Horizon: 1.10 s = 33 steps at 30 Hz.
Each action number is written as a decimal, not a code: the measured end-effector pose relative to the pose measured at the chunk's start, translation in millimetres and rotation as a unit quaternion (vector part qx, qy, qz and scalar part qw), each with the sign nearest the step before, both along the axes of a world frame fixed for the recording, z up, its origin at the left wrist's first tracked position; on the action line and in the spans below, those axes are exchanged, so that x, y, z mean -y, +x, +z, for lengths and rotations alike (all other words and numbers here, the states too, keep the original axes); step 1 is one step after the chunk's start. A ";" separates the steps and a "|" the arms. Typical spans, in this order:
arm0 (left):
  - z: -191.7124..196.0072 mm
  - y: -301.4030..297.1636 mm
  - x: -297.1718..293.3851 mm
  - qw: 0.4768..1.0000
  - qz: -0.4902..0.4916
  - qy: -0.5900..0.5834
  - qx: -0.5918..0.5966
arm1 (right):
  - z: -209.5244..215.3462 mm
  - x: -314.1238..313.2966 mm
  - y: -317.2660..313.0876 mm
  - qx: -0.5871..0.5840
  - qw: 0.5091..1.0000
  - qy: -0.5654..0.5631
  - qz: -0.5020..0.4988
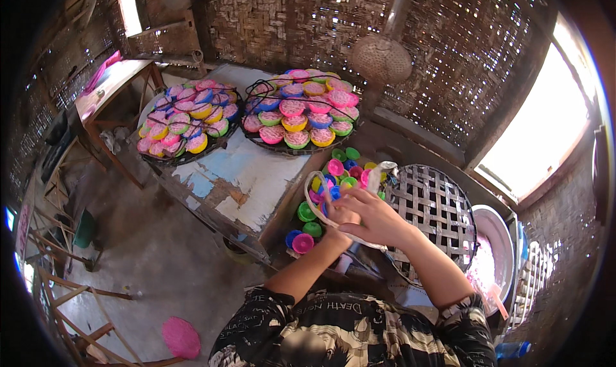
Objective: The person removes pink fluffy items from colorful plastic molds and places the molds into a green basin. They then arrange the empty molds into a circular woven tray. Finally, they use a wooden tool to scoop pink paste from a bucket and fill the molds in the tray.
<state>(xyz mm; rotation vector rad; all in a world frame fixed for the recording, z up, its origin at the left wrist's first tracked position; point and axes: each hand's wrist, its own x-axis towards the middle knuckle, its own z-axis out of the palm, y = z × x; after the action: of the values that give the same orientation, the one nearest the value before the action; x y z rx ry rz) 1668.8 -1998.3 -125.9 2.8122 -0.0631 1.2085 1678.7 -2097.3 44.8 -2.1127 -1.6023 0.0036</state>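
Note:
My left hand [341, 217] is over a heap of small plastic cups, partly hidden beneath my right hand. One of its fingers looks stretched out and somewhat blurred. Across it lies my right hand [374, 214], fingers extended, touching the left hand; I make out nothing held in either. A whitish band [310, 190] curves around the left side of the hands, passes below them and shows a crumpled end [383, 168] behind. Bright cups lie around, among them a pink cup [303, 243] and a green cup [307, 211].
Two round trays, left [154, 150] and right [301, 151], hold colourful cups with pink-white filling on a worn table [256, 186]. Right of my hands lies a woven bamboo rack [431, 209], beside a basin [502, 238] of pink-white material. A pink disc [181, 337] is on the floor.

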 end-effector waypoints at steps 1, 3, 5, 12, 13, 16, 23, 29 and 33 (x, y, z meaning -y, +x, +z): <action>-7.3 9.0 12.4 0.996 -0.077 -0.047 -0.020 | -12.4 -15.3 5.9 0.050 0.996 -0.070 0.017; -23.5 19.7 28.0 0.948 -0.232 -0.194 -0.097 | -35.6 -35.2 19.6 0.168 0.964 -0.200 0.055; -42.4 18.9 36.2 0.884 -0.324 -0.299 -0.158 | -54.0 -46.0 37.3 0.152 0.897 -0.416 0.007; -65.9 -44.9 49.9 0.873 -0.320 -0.296 -0.221 | -59.8 -53.4 105.6 0.150 0.735 -0.641 -0.165; -58.5 -59.3 52.4 0.832 -0.312 -0.319 -0.330 | -59.6 -53.7 110.6 0.116 0.745 -0.633 -0.175; -28.4 -74.2 37.3 0.679 -0.561 -0.328 -0.342 | -69.8 -59.1 116.4 0.053 0.799 -0.582 -0.144; 7.4 -27.3 -53.0 0.712 -0.178 -0.680 0.000 | -128.0 -101.1 129.2 -0.020 0.918 -0.338 -0.207; -37.2 10.6 -68.7 0.964 0.077 -0.241 -0.085 | -166.5 -122.0 120.2 -0.034 0.920 -0.298 -0.252; -54.2 -12.0 -56.7 0.955 0.085 -0.246 -0.145 | -175.7 -118.2 107.7 -0.013 0.917 -0.295 -0.267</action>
<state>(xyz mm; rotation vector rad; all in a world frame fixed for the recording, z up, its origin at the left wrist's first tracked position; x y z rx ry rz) 1656.8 -1941.6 -180.1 2.5413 0.4415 0.6927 1786.3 -1979.1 -131.0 -2.9391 -1.0284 0.3733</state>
